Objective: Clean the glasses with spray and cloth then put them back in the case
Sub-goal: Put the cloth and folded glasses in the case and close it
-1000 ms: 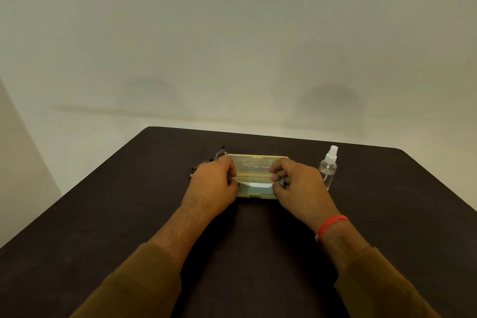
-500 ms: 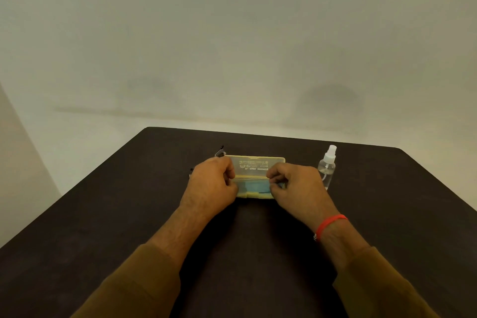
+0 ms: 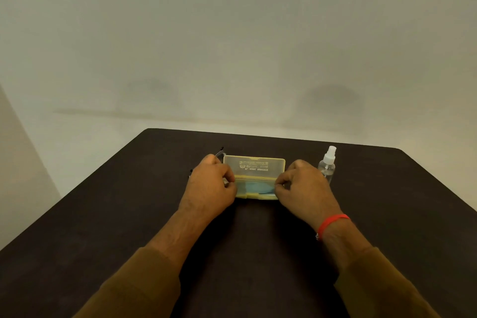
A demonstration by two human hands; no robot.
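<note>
A translucent yellow glasses case (image 3: 254,166) lies open on the dark table (image 3: 129,214), its lid tipped back and upright. A blue cloth (image 3: 258,188) lies in its lower half. My left hand (image 3: 210,186) grips the case's left end and my right hand (image 3: 303,186) grips its right end, fingers curled. The glasses (image 3: 220,153) lie behind my left hand, mostly hidden; only dark temple tips show. A small clear spray bottle (image 3: 327,165) stands upright just right of my right hand.
The table's far edge (image 3: 271,135) runs close behind the case, with a pale floor and wall beyond it. A red band (image 3: 331,222) circles my right wrist. Brown sleeves cover both forearms.
The case lid has swung further open and now stands upright, showing the blue cloth inside. Both hands have spread apart to the case's ends.
</note>
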